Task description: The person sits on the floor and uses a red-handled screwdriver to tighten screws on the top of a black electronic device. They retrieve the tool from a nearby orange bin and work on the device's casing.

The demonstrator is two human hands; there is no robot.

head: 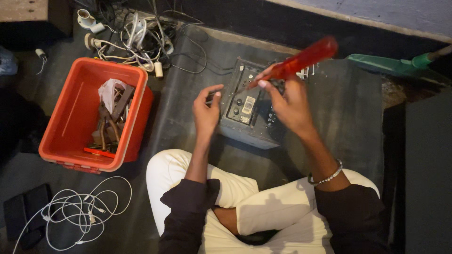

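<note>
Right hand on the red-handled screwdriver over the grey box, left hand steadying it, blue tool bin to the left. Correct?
Not quite: the tool bin is red-orange, not blue, as the head view shows. The rest holds: right hand on the red-handled screwdriver, left hand steadying the grey box.

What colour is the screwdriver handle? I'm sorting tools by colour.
Translucent red, seen in the head view: the screwdriver is held in the right hand.
</note>
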